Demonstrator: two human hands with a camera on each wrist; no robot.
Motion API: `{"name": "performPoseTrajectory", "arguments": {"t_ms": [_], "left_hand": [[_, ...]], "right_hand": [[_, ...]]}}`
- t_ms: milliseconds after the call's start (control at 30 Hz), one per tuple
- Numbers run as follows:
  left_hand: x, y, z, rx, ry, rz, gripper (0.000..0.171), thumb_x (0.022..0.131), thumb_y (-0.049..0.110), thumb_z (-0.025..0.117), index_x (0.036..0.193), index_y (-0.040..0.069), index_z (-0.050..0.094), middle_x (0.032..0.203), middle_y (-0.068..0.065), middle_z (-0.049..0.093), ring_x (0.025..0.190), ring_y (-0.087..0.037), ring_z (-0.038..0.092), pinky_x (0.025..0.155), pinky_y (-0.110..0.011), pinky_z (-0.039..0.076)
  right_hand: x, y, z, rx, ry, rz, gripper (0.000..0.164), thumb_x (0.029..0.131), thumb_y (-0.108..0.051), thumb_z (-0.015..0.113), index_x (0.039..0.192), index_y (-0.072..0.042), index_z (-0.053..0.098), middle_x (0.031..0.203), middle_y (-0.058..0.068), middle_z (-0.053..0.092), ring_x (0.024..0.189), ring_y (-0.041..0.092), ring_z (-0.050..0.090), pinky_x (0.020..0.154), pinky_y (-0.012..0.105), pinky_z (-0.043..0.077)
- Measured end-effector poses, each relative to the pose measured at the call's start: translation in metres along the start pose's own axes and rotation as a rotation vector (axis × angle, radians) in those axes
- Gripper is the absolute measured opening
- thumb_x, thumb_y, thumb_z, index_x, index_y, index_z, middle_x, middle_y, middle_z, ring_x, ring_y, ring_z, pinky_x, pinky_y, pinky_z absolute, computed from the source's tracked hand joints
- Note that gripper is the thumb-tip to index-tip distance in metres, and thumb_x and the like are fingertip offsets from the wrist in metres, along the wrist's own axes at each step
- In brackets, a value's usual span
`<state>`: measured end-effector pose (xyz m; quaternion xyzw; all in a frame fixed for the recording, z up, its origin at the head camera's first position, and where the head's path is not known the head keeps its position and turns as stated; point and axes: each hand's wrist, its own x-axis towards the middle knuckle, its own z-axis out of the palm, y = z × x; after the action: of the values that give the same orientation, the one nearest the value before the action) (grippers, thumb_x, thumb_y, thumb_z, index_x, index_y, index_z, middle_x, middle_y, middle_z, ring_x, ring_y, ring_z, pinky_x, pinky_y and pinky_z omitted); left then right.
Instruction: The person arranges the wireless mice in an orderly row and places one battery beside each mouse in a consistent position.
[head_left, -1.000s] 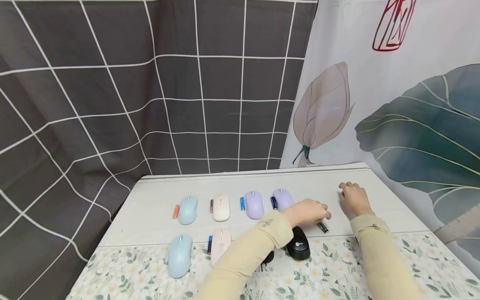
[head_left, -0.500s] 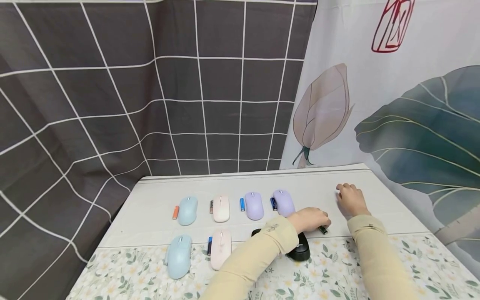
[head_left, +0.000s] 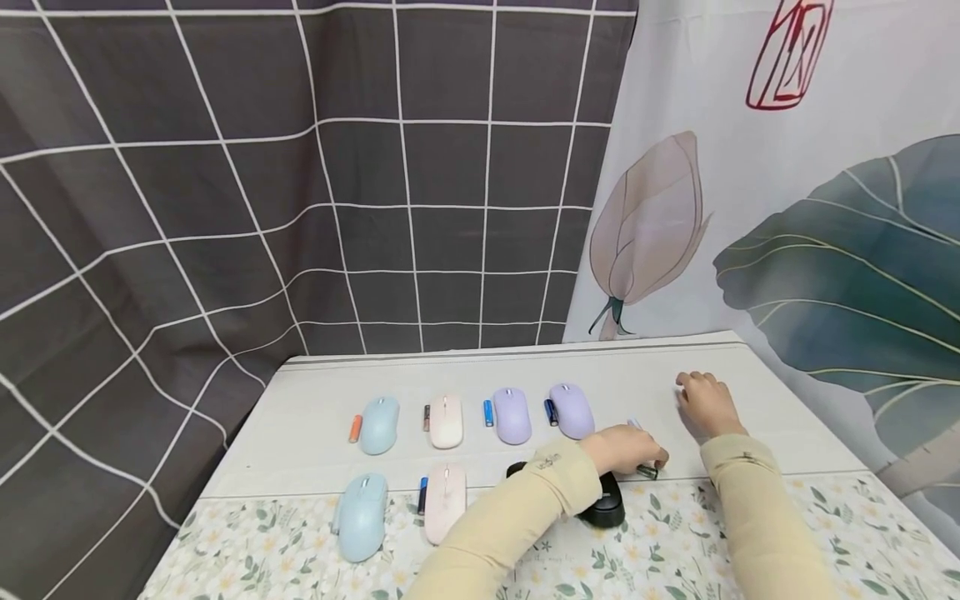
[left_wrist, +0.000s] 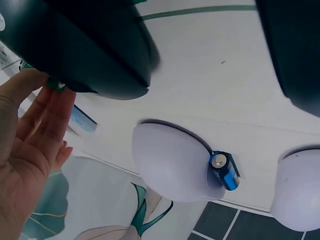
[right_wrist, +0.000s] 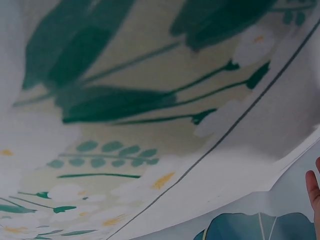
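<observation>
My left hand [head_left: 628,448] reaches across the table and pinches a dark green battery [head_left: 647,472] between thumb and fingertips. In the left wrist view, the fingers [left_wrist: 52,117] close on the green battery [left_wrist: 56,85], which the black mouse [left_wrist: 95,50] partly covers. A pale blue battery [left_wrist: 82,119] lies just beyond those fingertips. Under my left forearm, the black mouse [head_left: 606,507] shows only in part, and a second black mouse [head_left: 514,468] is mostly hidden. My right hand [head_left: 707,404] rests on the white cloth to the right, fingers loosely bent, holding nothing.
Two purple mice [head_left: 512,417] stand in the back row, with a blue battery [head_left: 488,413] and a dark blue battery [head_left: 551,412] beside them. Farther left are white-pink mice [head_left: 446,421], light blue mice [head_left: 379,425] and an orange battery [head_left: 356,428]. Curtains hang behind the table.
My left hand has moved slightly right and down onto the green battery, which has turned and shifted a little nearer. The pale blue battery now shows behind the hand. My right hand stays put.
</observation>
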<state>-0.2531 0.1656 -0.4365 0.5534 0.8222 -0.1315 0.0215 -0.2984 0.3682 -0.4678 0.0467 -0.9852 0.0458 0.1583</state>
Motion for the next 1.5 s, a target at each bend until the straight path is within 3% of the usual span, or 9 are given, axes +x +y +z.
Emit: {"name": "performPoseTrajectory", "arguments": {"t_ms": [167,333,467,733,967,1200,1333,1500], "left_hand": [[-0.005,-0.005,0.003,0.010,0.049,0.007,0.035,0.089,0.022,0.064,0.122,0.033,0.059,0.110,0.013,0.066,0.095,-0.002,0.061,0.080,-0.012,0.049],[-0.010,-0.009,0.004,0.014,0.138,0.011,0.033,0.090,0.020,0.063,0.121,0.032,0.062,0.107,0.012,0.067,0.096,-0.003,0.061,0.080,-0.011,0.049],[-0.016,-0.008,0.001,0.015,0.159,0.015,0.032,0.090,0.018,0.063,0.119,0.030,0.062,0.105,0.012,0.067,0.095,-0.001,0.060,0.079,-0.009,0.048],[-0.034,-0.008,0.001,-0.118,0.200,-0.109,0.036,0.089,0.010,0.062,0.123,0.023,0.061,0.114,0.007,0.063,0.100,-0.002,0.061,0.083,-0.008,0.047],[-0.044,-0.017,0.004,-0.107,0.237,-0.220,0.034,0.090,0.006,0.060,0.123,0.016,0.058,0.108,0.003,0.062,0.087,-0.003,0.061,0.069,-0.009,0.049],[-0.057,-0.031,0.001,-0.089,0.220,-0.236,0.036,0.077,0.030,0.077,0.106,0.015,0.061,0.096,0.005,0.063,0.083,-0.005,0.061,0.068,-0.014,0.050],[-0.063,-0.034,0.002,-0.043,0.202,-0.252,0.043,0.075,0.045,0.075,0.106,0.018,0.061,0.096,0.007,0.060,0.081,-0.004,0.059,0.067,-0.015,0.050],[-0.074,-0.040,0.003,-0.016,0.217,-0.251,0.046,0.075,0.051,0.073,0.107,0.020,0.064,0.100,0.007,0.055,0.079,-0.004,0.057,0.062,-0.015,0.049]], "right_hand": [[0.000,0.000,0.006,0.007,-0.012,-0.011,0.019,0.082,0.001,0.059,0.100,0.010,0.060,0.090,0.026,0.062,0.086,0.043,0.058,0.071,0.055,0.049],[0.000,0.001,0.007,0.002,-0.022,-0.005,0.021,0.083,0.001,0.059,0.101,0.011,0.060,0.091,0.027,0.062,0.086,0.043,0.058,0.072,0.054,0.050],[0.000,-0.001,0.005,-0.001,-0.023,-0.013,0.021,0.082,0.002,0.059,0.101,0.011,0.060,0.088,0.026,0.062,0.084,0.042,0.058,0.070,0.053,0.049],[-0.004,-0.002,0.000,0.019,-0.012,-0.034,0.020,0.082,0.000,0.059,0.100,0.010,0.060,0.088,0.025,0.062,0.084,0.042,0.058,0.071,0.053,0.049],[-0.008,0.006,-0.005,0.015,-0.016,-0.015,0.019,0.082,0.001,0.059,0.099,0.010,0.060,0.087,0.025,0.062,0.083,0.042,0.057,0.071,0.053,0.049],[-0.010,0.002,-0.006,0.049,0.028,-0.026,0.018,0.082,0.001,0.057,0.098,0.010,0.061,0.088,0.026,0.063,0.085,0.044,0.057,0.072,0.055,0.048],[-0.006,-0.012,-0.009,0.144,0.074,-0.011,0.019,0.084,0.001,0.054,0.099,0.010,0.060,0.092,0.029,0.063,0.086,0.046,0.058,0.072,0.056,0.048],[0.001,-0.035,-0.014,0.243,0.096,-0.025,0.021,0.084,0.001,0.053,0.101,0.011,0.061,0.097,0.030,0.063,0.089,0.048,0.058,0.075,0.057,0.048]]}}
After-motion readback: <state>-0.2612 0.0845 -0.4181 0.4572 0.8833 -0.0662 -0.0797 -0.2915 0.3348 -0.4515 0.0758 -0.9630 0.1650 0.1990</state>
